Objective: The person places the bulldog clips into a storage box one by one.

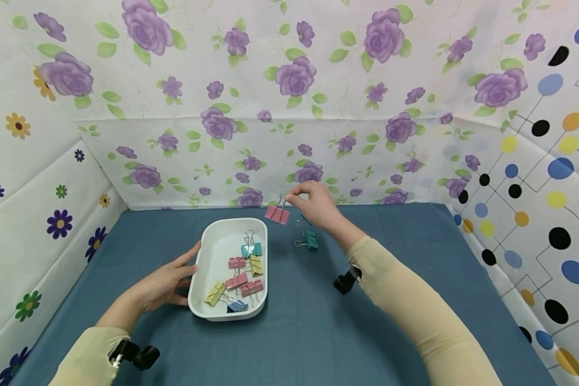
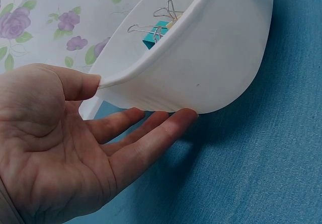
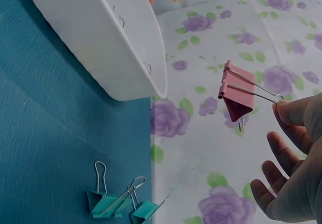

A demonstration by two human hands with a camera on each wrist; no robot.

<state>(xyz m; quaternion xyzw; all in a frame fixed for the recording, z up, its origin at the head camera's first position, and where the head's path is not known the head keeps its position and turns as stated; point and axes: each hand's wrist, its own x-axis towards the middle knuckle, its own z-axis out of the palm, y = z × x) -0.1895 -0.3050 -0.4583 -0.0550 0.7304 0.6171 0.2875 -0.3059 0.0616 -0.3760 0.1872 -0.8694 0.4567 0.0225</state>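
Observation:
My right hand (image 1: 315, 203) pinches a wire handle of a pink binder clip (image 1: 277, 214) between thumb and forefinger, other fingers loose. The clip hangs in the air just beyond the right rim of the white tray (image 1: 207, 241). On the tray's left side my left hand (image 1: 163, 283) holds it, thumb (image 2: 85, 86) at the rim and fingertips along the wall's lower edge. Inside the tray lie several binder clips: a teal one (image 1: 252, 250), a blue one (image 1: 237, 306), a yellow one (image 1: 215, 294) and a pink one (image 1: 252, 288) among them.
Two green binder clips lie on the blue cloth (image 1: 299, 343) right of the tray, one nearer (image 1: 311, 239) and one farther (image 3: 144, 211), partly behind my right hand in the head view. A flowered sheet (image 1: 222, 161) stands behind, patterned sheets at both sides.

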